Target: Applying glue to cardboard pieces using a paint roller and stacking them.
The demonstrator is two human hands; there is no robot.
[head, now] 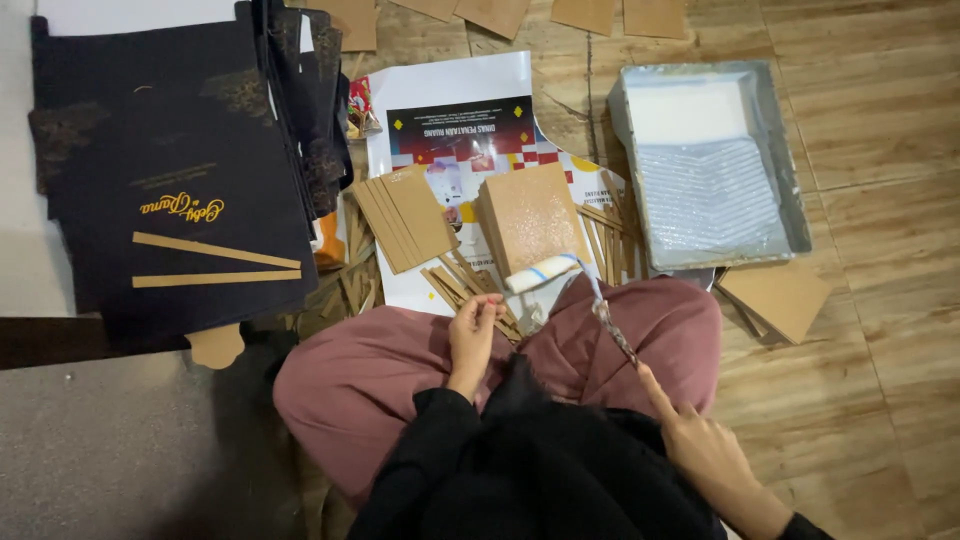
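The paint roller (pixel 542 273) rests at the near edge of a brown board stack (pixel 530 215), hemmed by strips and knees. Its sleeve is white, blue-banded. The right hand (pixel 705 445) grips its handle, forefinger extended. The left hand (pixel 474 330) apparently pinches a cardboard strip (pixel 462 283). A grey tray (pixel 708 160) sits right; black sheets (pixel 170 170) left.

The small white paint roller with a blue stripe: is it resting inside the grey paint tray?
No, the small white paint roller lies against the brown cardboard square, with the grey paint tray apart from it.
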